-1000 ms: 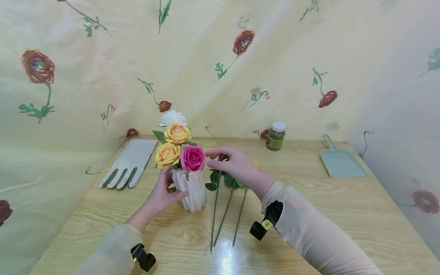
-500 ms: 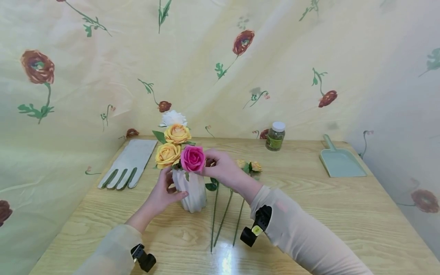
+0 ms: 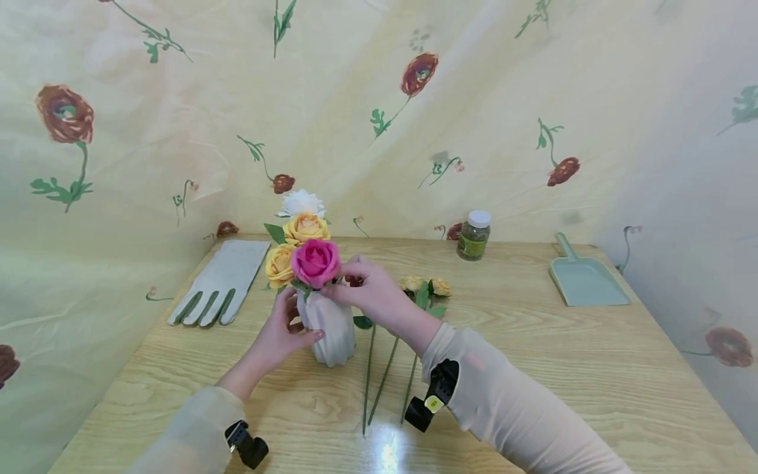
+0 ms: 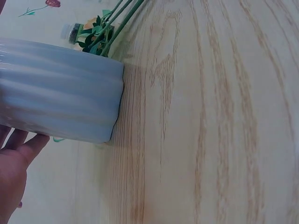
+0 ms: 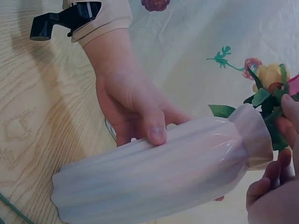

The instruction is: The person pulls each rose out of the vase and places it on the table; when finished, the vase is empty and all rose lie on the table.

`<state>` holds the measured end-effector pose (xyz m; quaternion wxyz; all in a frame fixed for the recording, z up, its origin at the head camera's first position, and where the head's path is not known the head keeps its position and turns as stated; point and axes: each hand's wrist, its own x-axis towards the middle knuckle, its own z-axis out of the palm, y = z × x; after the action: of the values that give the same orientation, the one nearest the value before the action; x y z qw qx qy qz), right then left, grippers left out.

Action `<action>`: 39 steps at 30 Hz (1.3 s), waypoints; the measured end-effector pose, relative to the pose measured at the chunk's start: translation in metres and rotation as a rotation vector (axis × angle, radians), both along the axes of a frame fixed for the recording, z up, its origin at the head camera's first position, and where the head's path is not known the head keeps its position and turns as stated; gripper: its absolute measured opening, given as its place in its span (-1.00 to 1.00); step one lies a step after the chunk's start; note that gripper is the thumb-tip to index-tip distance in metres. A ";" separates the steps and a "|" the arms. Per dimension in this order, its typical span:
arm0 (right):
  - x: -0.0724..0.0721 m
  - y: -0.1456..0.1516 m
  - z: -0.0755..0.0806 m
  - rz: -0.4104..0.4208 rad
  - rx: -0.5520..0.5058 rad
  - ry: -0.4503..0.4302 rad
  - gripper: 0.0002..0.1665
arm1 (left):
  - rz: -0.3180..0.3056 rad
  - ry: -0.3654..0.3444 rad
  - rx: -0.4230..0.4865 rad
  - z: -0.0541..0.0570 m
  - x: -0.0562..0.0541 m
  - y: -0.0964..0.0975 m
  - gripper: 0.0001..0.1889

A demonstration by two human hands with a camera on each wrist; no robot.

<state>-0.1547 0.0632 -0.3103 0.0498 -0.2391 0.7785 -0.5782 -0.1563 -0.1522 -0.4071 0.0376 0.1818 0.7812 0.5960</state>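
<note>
A white fluted vase [image 3: 333, 332] stands on the wooden table and holds a bunch of flowers. My left hand [image 3: 277, 339] holds it from the left, thumb across the front; in the right wrist view, that hand's fingers [image 5: 156, 128] curl round the vase's side. At the mouth of the vase, my right hand [image 3: 379, 293] pinches the pink rose [image 3: 316, 263] just under its bloom. Two yellow roses [image 3: 304, 228] and a white flower [image 3: 302, 203] rise behind the pink one. Inside the vase the stems are hidden.
Several yellow-flowered stems [image 3: 387, 375] lie right of the vase, partly under my right forearm. A white-and-green glove [image 3: 227, 276] lies at the back left. A lidded jar [image 3: 474, 236] and a pale green dustpan [image 3: 586, 280] are at the back right.
My right hand has come left from beside the pink rose and taken hold of it. The rose has shifted left and slightly up. My left hand and the vase stay put.
</note>
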 end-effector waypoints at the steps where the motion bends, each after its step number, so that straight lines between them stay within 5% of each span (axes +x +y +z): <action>1: 0.000 0.000 0.000 -0.006 -0.009 -0.003 -0.77 | 0.001 -0.002 -0.002 0.000 0.000 0.000 -0.08; 10: 0.001 -0.001 0.006 -0.044 -0.088 0.007 -0.77 | 0.008 -0.026 -0.012 0.000 0.000 -0.001 -0.03; 22: 0.000 -0.006 0.011 0.014 -0.019 0.108 -0.76 | 0.026 -0.085 -0.035 0.001 -0.001 -0.001 0.04; 39: -0.002 -0.015 0.014 -0.036 0.062 0.101 -0.87 | 0.039 -0.116 -0.038 0.004 0.001 -0.001 0.06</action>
<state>-0.1568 0.0486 -0.2966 0.0074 -0.2522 0.8016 -0.5420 -0.1558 -0.1529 -0.4030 0.0748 0.1308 0.7924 0.5911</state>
